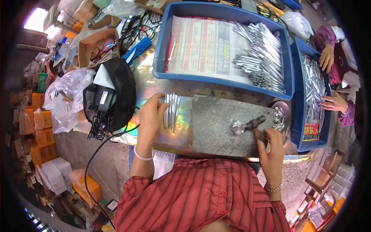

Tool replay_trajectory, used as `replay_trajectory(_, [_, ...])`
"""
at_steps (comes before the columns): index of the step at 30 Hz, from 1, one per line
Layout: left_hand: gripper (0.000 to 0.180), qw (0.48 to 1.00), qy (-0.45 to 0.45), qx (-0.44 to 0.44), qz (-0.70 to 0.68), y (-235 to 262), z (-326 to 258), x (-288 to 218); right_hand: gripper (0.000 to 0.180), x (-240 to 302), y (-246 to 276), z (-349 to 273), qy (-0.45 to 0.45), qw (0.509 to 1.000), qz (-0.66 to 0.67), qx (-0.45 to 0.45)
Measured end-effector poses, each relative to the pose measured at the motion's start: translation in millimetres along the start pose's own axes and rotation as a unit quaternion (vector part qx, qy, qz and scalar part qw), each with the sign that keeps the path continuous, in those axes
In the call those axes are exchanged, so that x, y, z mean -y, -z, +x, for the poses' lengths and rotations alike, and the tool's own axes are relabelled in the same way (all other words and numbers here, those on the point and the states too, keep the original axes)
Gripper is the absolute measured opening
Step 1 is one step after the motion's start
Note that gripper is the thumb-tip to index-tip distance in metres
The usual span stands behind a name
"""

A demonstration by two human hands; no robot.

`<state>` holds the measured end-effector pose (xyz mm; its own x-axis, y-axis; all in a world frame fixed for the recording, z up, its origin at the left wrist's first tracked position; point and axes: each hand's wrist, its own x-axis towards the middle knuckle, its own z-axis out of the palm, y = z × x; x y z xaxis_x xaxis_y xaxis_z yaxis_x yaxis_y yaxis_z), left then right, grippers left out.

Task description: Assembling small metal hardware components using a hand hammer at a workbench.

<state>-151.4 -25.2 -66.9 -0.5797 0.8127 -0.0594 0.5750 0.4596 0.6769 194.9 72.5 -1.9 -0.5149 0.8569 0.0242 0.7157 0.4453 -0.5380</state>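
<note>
Several slim silver metal pieces [171, 111] lie side by side on the shiny table left of a grey slab [216, 131]. My left hand [151, 116] rests at their left edge, thumb touching the nearest one; its fingers are apart and grip nothing. On the slab's right part lies a hammer [255, 123] with a dark head and a brown handle. My right hand [273, 149] is closed around the handle at the slab's near right corner, the grip partly hidden. Beside the hammer head sits a round silver disc [238, 127]. A round dish [286, 110] of small metal parts stands right of the slab.
A blue tray [224, 82] with many silver pieces on printed paper stands behind the slab. Another person's hands [327, 58] are at a second blue tray [296, 127] on the right. A black mesh bag [123, 83], cable and cardboard box [87, 48] crowd the left.
</note>
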Motion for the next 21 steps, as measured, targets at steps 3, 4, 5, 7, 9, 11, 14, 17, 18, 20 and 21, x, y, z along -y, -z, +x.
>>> replay_trajectory(3, [0.026,1.0,-0.023,0.008,-0.011,-4.0,2.1,-7.9,0.036,-2.7,2.5,0.2,0.011,1.0,-0.019,0.009])
replay_trajectory(4, [0.025,0.996,-0.06,-0.041,0.048,-0.4,1.1,-13.0,0.039,1.2,5.9,1.9,0.013,0.999,-0.017,0.023])
replay_trajectory(5, [0.024,0.985,-0.097,-0.091,0.106,3.3,0.7,-18.5,0.042,4.0,8.9,3.5,0.016,0.999,-0.016,0.037])
replay_trajectory(7, [0.021,0.984,-0.105,-0.102,0.099,8.7,8.4,-36.8,0.044,1.9,9.6,4.1,0.018,0.999,-0.014,0.035])
replay_trajectory(9, [0.02,0.993,-0.101,-0.045,-0.049,25.4,14.3,-67.1,0.042,-2.6,5.8,6.4,0.027,0.998,0.003,0.052])
replay_trajectory(11, [0.018,0.977,-0.194,-0.008,-0.084,31.7,35.0,-111.6,0.039,-3.8,6.6,9.9,0.038,0.999,-0.005,0.036])
replay_trajectory(14, [0.016,0.93,-0.343,0.072,-0.112,4.4,104.0,-163.3,0.036,-4.2,10.3,13.1,0.019,0.998,-0.005,0.054])
replay_trajectory(17, [0.016,0.906,-0.409,0.106,-0.032,-54.9,195.6,-184.6,0.035,-5.3,11.0,11.8,0.022,0.999,0.007,0.048])
replay_trajectory(18, [0.02,0.903,-0.415,0.109,-0.001,-73.1,219.1,-186.0,0.034,-4.9,11.0,12.3,0.032,0.999,0.001,0.038])
replay_trajectory(20, [0.023,0.891,-0.44,0.082,0.072,-103.3,259.3,-168.3,0.034,-4.9,7.6,16.1,0.039,0.998,0.01,0.04])
replay_trajectory(21, [0.026,0.871,-0.468,0.066,0.133,-114.9,269.6,-173.2,0.034,-6.7,8.2,15.4,0.029,0.999,0.013,0.042])
